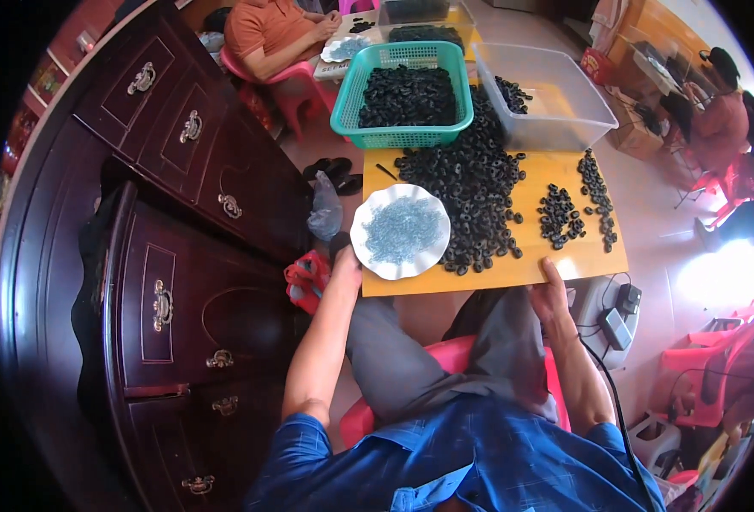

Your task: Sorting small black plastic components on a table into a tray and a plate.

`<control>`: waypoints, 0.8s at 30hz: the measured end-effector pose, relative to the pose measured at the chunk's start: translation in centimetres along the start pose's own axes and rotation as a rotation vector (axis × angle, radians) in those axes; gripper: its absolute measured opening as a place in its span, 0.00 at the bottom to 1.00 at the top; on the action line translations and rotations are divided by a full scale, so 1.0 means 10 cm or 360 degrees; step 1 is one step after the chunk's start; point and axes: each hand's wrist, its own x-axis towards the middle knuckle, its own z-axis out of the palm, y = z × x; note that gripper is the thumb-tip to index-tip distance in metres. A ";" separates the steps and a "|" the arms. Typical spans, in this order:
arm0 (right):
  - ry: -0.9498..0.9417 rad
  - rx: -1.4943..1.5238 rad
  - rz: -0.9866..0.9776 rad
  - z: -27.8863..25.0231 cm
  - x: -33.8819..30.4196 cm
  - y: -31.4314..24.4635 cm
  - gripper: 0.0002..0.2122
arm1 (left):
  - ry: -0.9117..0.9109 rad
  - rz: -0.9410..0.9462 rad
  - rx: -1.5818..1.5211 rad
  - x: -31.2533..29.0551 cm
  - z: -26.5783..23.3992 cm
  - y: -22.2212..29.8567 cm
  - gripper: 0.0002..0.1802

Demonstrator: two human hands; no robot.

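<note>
My left hand point(348, 263) is at the near left corner of the yellow wooden table point(496, 277), right beside a plate; its fingers are mostly hidden, so its grip is unclear. The white scalloped plate point(359, 232) holds a heap of small, thin, pale bluish-grey pieces. At the table's front edge my right hand point(550, 294) rests with the thumb on top and the other fingers curled below, closed on the edge. A big pile of small black ring-like parts point(475, 196) spreads beyond the plate. Two smaller groups of these parts point(560, 215) lie toward the right.
A green basket point(403, 136) full of black pieces stands at the far side, beside a clear plastic bin point(556, 128). Dark wooden drawers point(198, 171) line the left. Another person point(266, 38) sits beyond. A black cable point(603, 375) hangs near my right arm.
</note>
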 end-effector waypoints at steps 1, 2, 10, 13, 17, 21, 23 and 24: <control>0.0025 -0.0002 -0.0017 -0.03 -0.01 -0.03 0.19 | 0.0022 -0.0006 0.0020 -0.05 0.10 -0.05 0.16; 0.0081 -0.0001 -0.0009 0.01 -0.02 -0.02 0.20 | 0.0056 0.0012 0.0036 -0.09 0.11 -0.05 0.16; 0.0141 0.0076 0.0090 0.15 -0.12 -0.14 0.22 | 0.0159 0.0023 0.0066 -0.27 0.14 0.04 0.15; 0.0117 0.0105 0.0163 0.19 -0.16 -0.20 0.23 | 0.0199 0.0072 0.0077 -0.39 0.16 0.08 0.15; 0.0065 0.0098 0.0225 0.21 -0.19 -0.21 0.23 | 0.0182 0.0061 0.0100 -0.50 0.06 0.19 0.16; 0.0088 0.0099 0.0261 0.15 -0.21 -0.27 0.23 | 0.0197 0.0100 0.0178 -0.63 0.34 0.16 0.16; 0.0041 0.0148 0.0299 0.18 -0.21 -0.25 0.24 | 0.0120 0.0109 0.0161 -0.63 0.16 0.23 0.16; 0.0006 0.0188 0.0335 0.19 -0.22 -0.24 0.24 | 0.0041 0.0102 0.0139 -0.62 0.09 0.28 0.16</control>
